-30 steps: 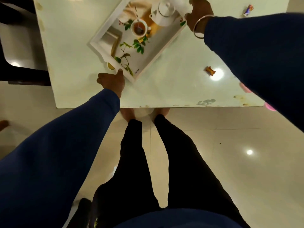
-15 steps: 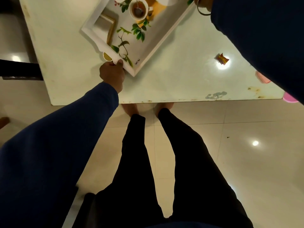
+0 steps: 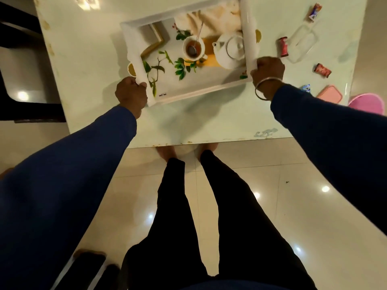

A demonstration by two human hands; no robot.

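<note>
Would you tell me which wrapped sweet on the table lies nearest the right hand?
The red sweet just beyond the right hand, beside the clear container; the others lie farther off.

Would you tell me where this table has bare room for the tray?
Bare: the table left of the tray, and the strip between tray and near edge. Crowded: past the right hand, with wrappers, a clear box and a pink lid.

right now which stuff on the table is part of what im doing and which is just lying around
In use: tray, left hand, right hand.
Lying about: sweets, clear box, pink box.
</note>
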